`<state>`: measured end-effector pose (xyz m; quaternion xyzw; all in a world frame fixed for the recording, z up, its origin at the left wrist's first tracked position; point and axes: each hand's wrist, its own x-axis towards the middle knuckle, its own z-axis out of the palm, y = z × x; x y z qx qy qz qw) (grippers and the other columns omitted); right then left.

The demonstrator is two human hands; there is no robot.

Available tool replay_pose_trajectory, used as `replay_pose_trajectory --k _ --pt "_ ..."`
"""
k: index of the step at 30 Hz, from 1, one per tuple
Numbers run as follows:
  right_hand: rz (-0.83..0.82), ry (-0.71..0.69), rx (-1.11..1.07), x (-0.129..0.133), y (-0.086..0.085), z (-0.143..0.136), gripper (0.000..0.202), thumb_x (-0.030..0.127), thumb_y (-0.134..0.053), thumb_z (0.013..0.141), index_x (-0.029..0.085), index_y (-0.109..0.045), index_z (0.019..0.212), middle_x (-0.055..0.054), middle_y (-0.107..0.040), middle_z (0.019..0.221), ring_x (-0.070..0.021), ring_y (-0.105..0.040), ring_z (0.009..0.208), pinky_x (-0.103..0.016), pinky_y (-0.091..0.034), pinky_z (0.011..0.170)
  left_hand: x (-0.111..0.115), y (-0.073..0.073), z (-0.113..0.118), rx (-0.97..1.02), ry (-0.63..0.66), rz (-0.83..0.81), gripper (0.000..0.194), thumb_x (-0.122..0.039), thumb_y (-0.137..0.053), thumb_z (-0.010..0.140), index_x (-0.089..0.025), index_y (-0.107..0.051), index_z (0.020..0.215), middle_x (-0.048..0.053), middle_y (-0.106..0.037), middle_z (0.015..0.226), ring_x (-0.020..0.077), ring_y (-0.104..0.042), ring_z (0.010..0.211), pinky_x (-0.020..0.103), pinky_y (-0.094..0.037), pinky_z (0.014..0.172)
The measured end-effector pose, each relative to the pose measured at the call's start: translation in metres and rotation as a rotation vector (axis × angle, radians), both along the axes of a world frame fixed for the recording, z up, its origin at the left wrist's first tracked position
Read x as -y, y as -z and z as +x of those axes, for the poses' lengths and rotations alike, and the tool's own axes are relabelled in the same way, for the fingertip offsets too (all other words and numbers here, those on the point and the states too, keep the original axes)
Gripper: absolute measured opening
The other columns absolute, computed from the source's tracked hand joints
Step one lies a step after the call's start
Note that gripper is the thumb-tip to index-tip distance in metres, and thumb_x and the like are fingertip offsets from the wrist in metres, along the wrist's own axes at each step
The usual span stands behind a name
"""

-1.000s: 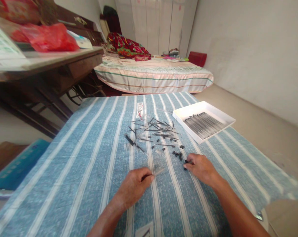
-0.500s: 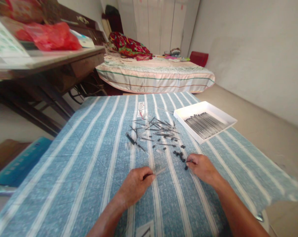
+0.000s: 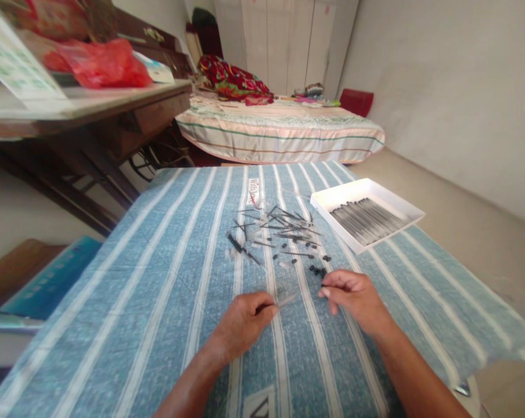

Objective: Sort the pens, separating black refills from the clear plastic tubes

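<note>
My left hand (image 3: pixel 248 322) is closed, pinching a clear thin tube (image 3: pixel 287 301), like a pen barrel, that points to the right. My right hand (image 3: pixel 353 299) has thumb and forefinger pressed together on a small black cap (image 3: pixel 323 285), mostly hidden by the fingertips. Just beyond those fingers lies a cluster of black caps (image 3: pixel 317 270). Farther off, thin black sticks (image 3: pixel 288 220), like pen refills, are strewn over the cloth among loose caps and clear pieces. A thicker dark stick (image 3: pixel 235 242) lies at the left of the pile.
A shallow white box (image 3: pixel 358 245) holds a row of dark-cored clear tubes. Blue striped cloth (image 3: pixel 158 278) covers the table. At the left stands a wooden desk (image 3: pixel 166 96) with a red plastic bag (image 3: pixel 110 64). Behind is a bed (image 3: pixel 284 130).
My right hand has moved slightly left and turned, lifting a black cap from beside the cluster. My left hand still holds the tube in nearly the same place. The view has shifted a little.
</note>
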<state>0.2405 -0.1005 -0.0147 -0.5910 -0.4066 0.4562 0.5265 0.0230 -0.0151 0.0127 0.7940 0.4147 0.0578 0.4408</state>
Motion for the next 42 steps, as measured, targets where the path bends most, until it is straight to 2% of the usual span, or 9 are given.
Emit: replay_pose_trajectory --k 4,7,12,22,32,37,42 --pt "0.057 -0.009 -0.14 0.0 -0.004 -0.012 0.015 0.028 -0.066 0.067 0.015 -0.06 0.074 -0.001 -0.065 0.06 -0.0081 -0.051 0.04 -0.022 -0.04 0.046 0.002 -0.001 0.0 0.054 -0.023 -0.076 0.023 -0.031 -0.043 0.075 -0.016 -0.056 0.063 -0.003 -0.048 0.056 0.0107 -0.046 0.056 0.021 -0.035 0.055" --pt "0.068 0.005 -0.154 -0.001 -0.004 -0.017 0.016 0.028 -0.069 0.065 0.015 -0.063 0.072 0.001 -0.062 0.052 -0.0092 -0.051 0.041 -0.023 -0.04 0.047 0.003 -0.001 0.0 0.089 -0.046 -0.148 0.023 -0.032 -0.044 0.075 -0.016 -0.057 0.066 -0.003 -0.049 0.057 0.0103 -0.046 0.055 0.021 -0.036 0.054" --pt "0.046 -0.003 -0.069 -0.002 -0.002 -0.022 0.015 0.028 -0.068 0.066 0.016 -0.066 0.074 0.003 -0.056 0.044 -0.0099 -0.05 0.043 -0.023 -0.04 0.049 0.004 -0.001 0.0 0.138 -0.036 -0.204 0.023 -0.033 -0.046 0.076 -0.015 -0.058 0.068 -0.004 -0.051 0.058 0.0093 -0.046 0.053 0.021 -0.036 0.053" --pt "0.109 -0.12 0.11 -0.004 -0.002 -0.025 0.008 0.022 -0.061 0.072 0.018 -0.067 0.076 0.004 -0.057 0.051 -0.0098 -0.052 0.047 -0.023 -0.041 0.051 0.007 -0.002 0.0 0.141 -0.014 -0.225 0.021 -0.031 -0.046 0.075 -0.015 -0.058 0.067 -0.004 -0.05 0.057 0.0098 -0.047 0.055 0.021 -0.036 0.053" --pt "0.106 -0.196 0.234 -0.005 -0.01 -0.027 0.01 0.025 -0.059 0.073 0.018 -0.066 0.074 0.002 -0.055 0.061 -0.0081 -0.052 0.046 -0.021 -0.041 0.048 0.006 0.001 0.0 0.095 0.021 -0.183 0.022 -0.03 -0.045 0.075 -0.015 -0.058 0.066 -0.004 -0.048 0.056 0.0097 -0.044 0.055 0.021 -0.033 0.052" --pt "0.116 -0.236 0.271 -0.004 -0.014 -0.028 0.013 0.027 -0.058 0.075 0.018 -0.066 0.072 0.002 -0.055 0.061 -0.008 -0.052 0.047 -0.021 -0.042 0.048 0.006 0.001 0.0 0.095 0.055 -0.205 0.021 -0.03 -0.045 0.074 -0.016 -0.056 0.063 -0.004 -0.047 0.055 0.0094 -0.043 0.053 0.021 -0.031 0.051" --pt "0.061 -0.233 0.195 -0.004 -0.007 -0.028 0.01 0.026 -0.06 0.072 0.018 -0.065 0.075 0.003 -0.056 0.058 -0.0085 -0.053 0.045 -0.021 -0.041 0.047 0.006 0.002 -0.001 0.114 0.05 -0.231 0.022 -0.029 -0.045 0.075 -0.015 -0.056 0.062 -0.004 -0.049 0.054 0.0096 -0.045 0.053 0.021 -0.033 0.052"
